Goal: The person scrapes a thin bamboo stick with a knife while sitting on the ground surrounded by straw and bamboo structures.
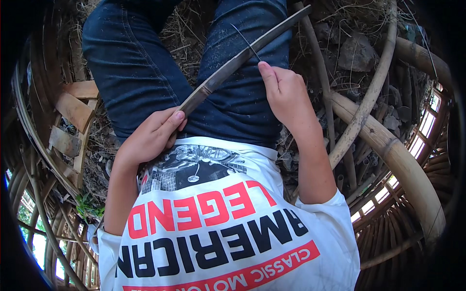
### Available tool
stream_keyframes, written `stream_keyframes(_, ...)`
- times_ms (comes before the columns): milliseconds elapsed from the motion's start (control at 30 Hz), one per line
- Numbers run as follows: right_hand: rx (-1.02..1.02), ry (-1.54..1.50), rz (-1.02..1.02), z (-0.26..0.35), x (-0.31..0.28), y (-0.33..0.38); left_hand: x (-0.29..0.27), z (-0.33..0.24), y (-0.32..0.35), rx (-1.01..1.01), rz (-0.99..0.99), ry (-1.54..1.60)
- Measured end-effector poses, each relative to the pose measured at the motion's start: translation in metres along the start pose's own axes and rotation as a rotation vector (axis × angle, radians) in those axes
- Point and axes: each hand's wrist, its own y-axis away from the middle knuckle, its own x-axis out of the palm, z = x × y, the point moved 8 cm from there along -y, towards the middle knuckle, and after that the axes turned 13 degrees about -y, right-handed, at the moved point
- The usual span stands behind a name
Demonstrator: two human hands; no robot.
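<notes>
A long split bamboo strip (209, 85) slants across my thighs, from my lap up toward the far right. My left hand (154, 131) is closed round its near end, the thumb lying on top. My right hand (286, 94) is closed in a fist beside the strip's right side, thumb uppermost. From that fist comes a knife (245, 40), a thin dark blade seen almost edge-on, which crosses the strip and touches it or nearly so. Its handle is hidden inside the fist. Small pale shavings or dust speckle my dark jeans (131, 68).
Thick bamboo poles (388, 145) and a curved branch (369, 102) lie close on my right, near a grey stone (357, 52). Pale wooden pieces (75, 110) stand on the left. Dry grass and litter cover the ground. Slatted bamboo walls (403, 233) curve round both sides.
</notes>
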Motion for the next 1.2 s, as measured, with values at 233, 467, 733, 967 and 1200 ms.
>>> stream_keyframes(233, -0.056, -0.034, -0.052, 0.003, 0.006, -0.010, -0.002, 0.004, -0.001, 0.042, -0.038, -0.011)
stream_keyframes(467, -0.041, 0.033, -0.098, 0.000, 0.000, 0.003, 0.005, 0.006, -0.003, 0.049, 0.004, -0.013)
stream_keyframes(733, -0.185, 0.237, -0.175, 0.006, 0.008, 0.010, 0.002, 0.007, 0.000, 0.018, 0.019, 0.022)
stream_keyframes(967, -0.216, 0.320, -0.177, 0.019, 0.012, -0.008, -0.001, 0.003, 0.000, 0.070, -0.095, -0.043)
stream_keyframes(1200, -0.198, 0.299, -0.187, -0.002, 0.007, 0.011, 0.002, 0.007, -0.002, 0.107, -0.050, -0.087)
